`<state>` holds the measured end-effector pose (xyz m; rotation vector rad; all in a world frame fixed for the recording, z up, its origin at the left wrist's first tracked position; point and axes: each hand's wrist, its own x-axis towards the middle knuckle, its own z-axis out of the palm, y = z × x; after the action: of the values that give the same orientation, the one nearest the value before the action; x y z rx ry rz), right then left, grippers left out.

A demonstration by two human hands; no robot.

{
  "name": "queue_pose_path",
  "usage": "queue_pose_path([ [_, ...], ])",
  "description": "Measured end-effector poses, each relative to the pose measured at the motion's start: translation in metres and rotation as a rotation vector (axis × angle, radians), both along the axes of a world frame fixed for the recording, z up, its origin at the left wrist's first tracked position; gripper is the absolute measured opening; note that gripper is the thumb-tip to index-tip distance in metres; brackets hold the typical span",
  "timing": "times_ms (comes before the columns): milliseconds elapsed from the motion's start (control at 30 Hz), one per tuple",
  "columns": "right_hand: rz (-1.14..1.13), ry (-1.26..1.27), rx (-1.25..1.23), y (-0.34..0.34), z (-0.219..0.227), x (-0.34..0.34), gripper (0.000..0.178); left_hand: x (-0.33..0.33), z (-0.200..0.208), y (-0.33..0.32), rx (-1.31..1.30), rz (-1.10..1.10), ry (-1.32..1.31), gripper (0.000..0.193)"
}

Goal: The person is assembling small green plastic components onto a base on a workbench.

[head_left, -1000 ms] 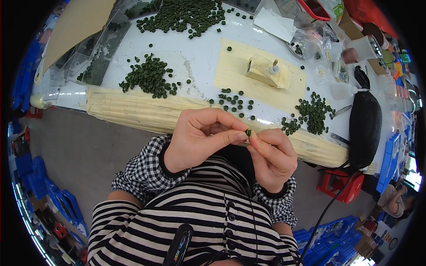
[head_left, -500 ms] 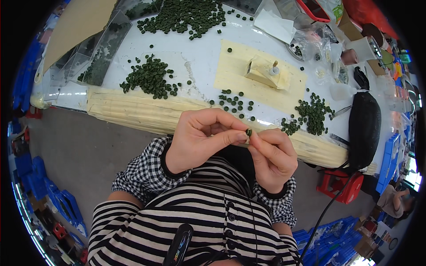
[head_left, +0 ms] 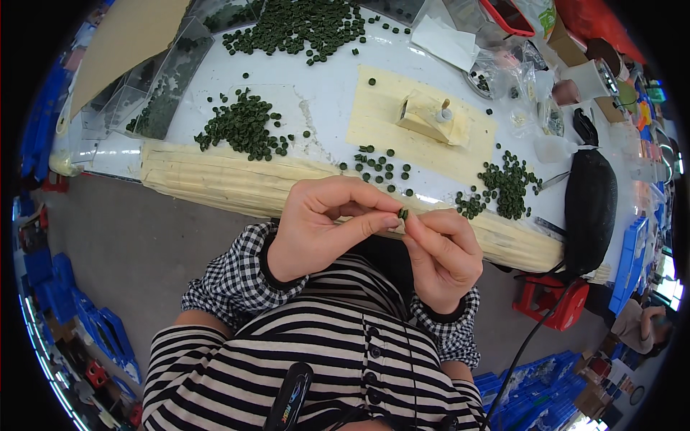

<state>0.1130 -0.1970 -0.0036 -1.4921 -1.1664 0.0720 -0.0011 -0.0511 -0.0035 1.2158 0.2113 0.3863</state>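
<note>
Between my two hands, just in front of the table's near edge, is a small dark green round piece [head_left: 403,214]. My left hand [head_left: 327,223] pinches it between thumb and forefinger from the left. From the right, my right hand [head_left: 442,251] grips the same piece with thumb and fingertips, which hide part of it. A small group of similar green pieces [head_left: 379,165] lies on the table just beyond my fingers. To the right sits a larger pile of them [head_left: 507,187], and to the left another pile [head_left: 244,126].
A taped block with a small peg [head_left: 438,115] stands on a cream sheet [head_left: 366,108]. Cream padding [head_left: 208,176] covers the table's front edge. Clear bins [head_left: 162,86] stand at the left, a black bag-like bundle [head_left: 593,201] at the right. A red stool [head_left: 553,302] is below.
Both hands stay almost where they were, still pinching the green piece, with only a tiny shift of the fingers.
</note>
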Motion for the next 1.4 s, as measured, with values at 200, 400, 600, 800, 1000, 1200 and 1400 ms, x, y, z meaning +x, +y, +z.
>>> queue_pose_path([
  [200,0.001,0.000,-0.008,0.000,0.001,0.000,0.037,0.001,0.002,0.001,0.075,0.014,-0.017,0.018],
  [400,-0.076,-0.071,-0.033,-0.009,0.020,0.007,0.025,-0.001,-0.005,0.004,-0.327,-0.111,0.039,0.019],
  [600,-0.310,-0.647,0.899,-0.065,0.110,0.004,0.016,0.008,-0.018,0.007,-0.866,-0.302,-0.052,0.017],
  [800,-0.607,-1.787,0.757,-0.092,0.154,-0.005,0.025,0.003,-0.031,0.005,-0.990,-0.301,-0.190,0.021],
  [1000,-0.202,-1.625,0.576,-0.091,0.151,-0.021,0.027,0.007,-0.034,0.007,-0.943,-0.356,-0.219,0.020],
  [1200,-0.105,-1.575,0.550,-0.091,0.149,-0.023,0.029,0.004,-0.028,0.007,-0.883,-0.305,-0.149,0.012],
  [1400,-0.068,-1.516,0.521,-0.089,0.150,-0.027,0.032,0.006,-0.018,0.009,-0.537,-0.106,-0.112,0.019],
])
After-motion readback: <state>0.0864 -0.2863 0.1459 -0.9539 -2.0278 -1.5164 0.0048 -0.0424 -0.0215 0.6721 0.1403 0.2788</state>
